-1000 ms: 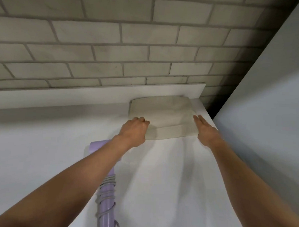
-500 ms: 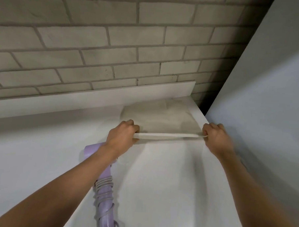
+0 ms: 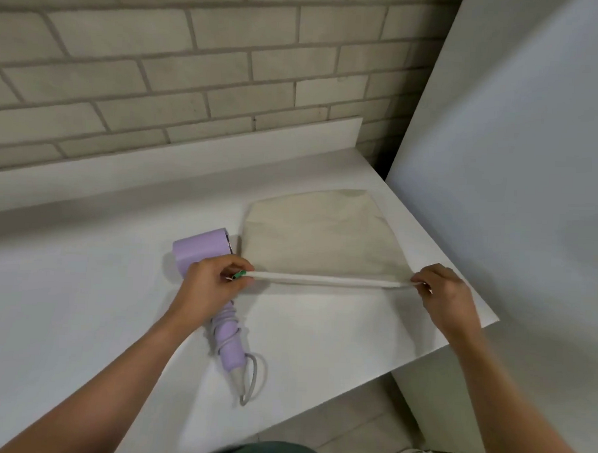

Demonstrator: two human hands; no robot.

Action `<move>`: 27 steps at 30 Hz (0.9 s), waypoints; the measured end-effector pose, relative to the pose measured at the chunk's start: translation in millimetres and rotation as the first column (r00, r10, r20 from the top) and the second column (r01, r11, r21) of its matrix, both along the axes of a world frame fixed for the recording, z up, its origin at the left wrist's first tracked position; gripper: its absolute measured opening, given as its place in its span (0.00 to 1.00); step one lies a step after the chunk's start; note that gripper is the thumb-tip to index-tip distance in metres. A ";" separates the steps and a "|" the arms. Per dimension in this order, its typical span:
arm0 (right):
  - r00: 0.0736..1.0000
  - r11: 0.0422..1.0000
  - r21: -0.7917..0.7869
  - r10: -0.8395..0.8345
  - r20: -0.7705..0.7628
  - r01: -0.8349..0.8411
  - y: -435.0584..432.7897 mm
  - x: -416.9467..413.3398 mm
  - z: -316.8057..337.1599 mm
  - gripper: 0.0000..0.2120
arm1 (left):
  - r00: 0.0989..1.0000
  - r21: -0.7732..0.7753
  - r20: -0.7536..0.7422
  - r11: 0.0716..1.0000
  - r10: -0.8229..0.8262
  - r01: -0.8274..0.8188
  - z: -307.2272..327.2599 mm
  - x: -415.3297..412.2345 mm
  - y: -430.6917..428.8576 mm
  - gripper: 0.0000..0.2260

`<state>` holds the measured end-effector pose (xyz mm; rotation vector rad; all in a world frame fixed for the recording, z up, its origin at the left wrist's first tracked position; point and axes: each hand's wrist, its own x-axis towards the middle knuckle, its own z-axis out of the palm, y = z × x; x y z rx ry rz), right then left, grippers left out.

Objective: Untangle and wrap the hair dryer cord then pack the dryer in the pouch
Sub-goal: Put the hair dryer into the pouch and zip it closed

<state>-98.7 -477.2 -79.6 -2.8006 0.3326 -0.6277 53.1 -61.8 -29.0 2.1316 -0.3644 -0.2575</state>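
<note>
A beige cloth pouch [image 3: 321, 237] lies flat on the white counter [image 3: 82, 302], its near edge stretched taut. My left hand [image 3: 213, 284] pinches the left end of that edge, where a small green tab shows. My right hand [image 3: 442, 294] pinches the right end. The lilac hair dryer [image 3: 207, 249] lies on the counter just left of the pouch, partly under my left hand. Its grey cord [image 3: 228, 329] is coiled around the handle, with a loose loop at the handle's near end.
A brick wall [image 3: 195, 67] and a low white backsplash run behind the counter. A tall white panel [image 3: 516, 150] stands to the right. The counter's right corner is near my right hand, with tiled floor below.
Both hands have pulled the pouch's near edge toward me, keeping it taut. The view has tilted down, showing more of the dryer and the floor.
</note>
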 end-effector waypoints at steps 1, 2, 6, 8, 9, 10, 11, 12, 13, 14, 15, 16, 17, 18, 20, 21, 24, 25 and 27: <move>0.999 1.000 -0.016 -0.007 -0.040 0.007 2.0 -4.0 -5.7 0.11 | 1.000 -0.014 -0.007 1.000 -0.012 0.012 -0.2 -4.3 2.5 0.09; 0.996 1.000 -0.018 -0.017 -0.087 0.016 4.2 -7.7 -9.1 0.11 | 1.000 -0.029 -0.011 0.999 -0.020 0.019 0.4 -7.8 4.2 0.10; 0.943 0.993 -0.059 -0.113 -0.312 0.099 26.7 -16.4 3.4 0.16 | 0.999 -0.108 -0.036 0.994 -0.007 0.003 5.8 -15.7 5.5 0.13; 0.971 0.991 -0.016 -0.135 -0.198 0.135 59.7 -12.1 28.4 0.13 | 1.000 -0.131 -0.026 0.991 0.009 -0.013 8.9 -18.0 2.2 0.13; 0.990 0.989 0.080 -0.115 -0.076 0.121 85.9 -8.3 45.4 0.07 | 1.000 -0.146 -0.016 0.989 0.022 -0.025 10.6 -19.1 0.6 0.14; 0.997 0.974 0.213 -0.070 -0.026 0.074 116.6 -2.9 63.7 0.02 | 0.999 -0.162 -0.004 0.986 0.032 -0.033 12.8 -20.4 -0.9 0.15; 0.997 0.933 0.358 -0.015 -0.069 0.039 146.1 4.3 79.5 0.08 | 0.999 -0.173 0.014 0.984 0.036 -0.033 14.8 -21.7 -2.3 0.15; 0.984 0.870 0.493 0.078 -0.163 0.013 173.4 12.0 91.4 0.15 | 0.999 -0.172 0.040 0.985 0.031 -0.024 16.7 -23.5 -3.4 0.16; 0.958 0.802 0.597 0.172 -0.231 0.000 197.2 19.2 99.6 0.21 | 0.997 -0.158 0.070 0.987 0.017 -0.006 19.0 -26.0 -4.5 0.16; 0.936 0.750 0.661 0.234 -0.265 -0.001 215.4 26.7 101.8 0.25 | 0.995 -0.131 0.095 0.991 -0.006 0.018 21.8 -28.8 -6.0 0.16; 0.927 0.723 0.691 0.258 -0.272 0.002 231.0 33.5 102.2 0.25 | 0.992 -0.093 0.118 0.995 -0.035 0.046 24.0 -32.6 -5.8 0.15; 0.930 0.724 0.690 0.249 -0.271 0.007 240.4 39.5 102.1 0.24 | 0.988 -0.056 0.143 0.996 -0.060 0.068 25.6 -35.3 -7.1 0.15; 0.936 0.736 0.676 0.228 -0.267 0.014 247.1 44.0 102.4 0.22 | 0.983 -0.024 0.169 0.997 -0.073 0.078 26.6 -37.8 -6.7 0.16; 0.942 0.749 0.662 0.210 -0.260 0.016 250.6 47.5 101.7 0.20 | 0.979 0.000 0.189 0.997 -0.079 0.080 26.8 -39.3 -5.8 0.17; 0.942 0.764 0.645 0.209 -0.263 0.011 252.1 51.1 98.7 0.17 | 0.972 0.032 0.217 0.996 -0.089 0.084 26.0 -40.9 -3.3 0.16; 0.935 0.778 0.629 0.221 -0.278 0.003 252.4 51.3 98.1 0.16 | 0.969 0.045 0.225 0.995 -0.097 0.089 25.2 -41.4 -1.9 0.15; 0.903 0.818 0.573 0.283 -0.324 -0.051 249.4 51.2 96.2 0.13 | 0.965 0.056 0.224 0.990 -0.139 0.130 22.2 -41.3 2.0 0.13; 0.890 0.822 0.563 0.316 -0.327 -0.085 248.0 51.3 95.7 0.11 | 0.963 0.051 0.223 0.988 -0.150 0.142 21.5 -40.8 3.6 0.12; 0.866 0.820 0.553 0.376 -0.329 -0.146 243.1 51.0 93.8 0.06 | 0.958 0.036 0.234 0.986 -0.167 0.163 21.4 -38.2 7.2 0.12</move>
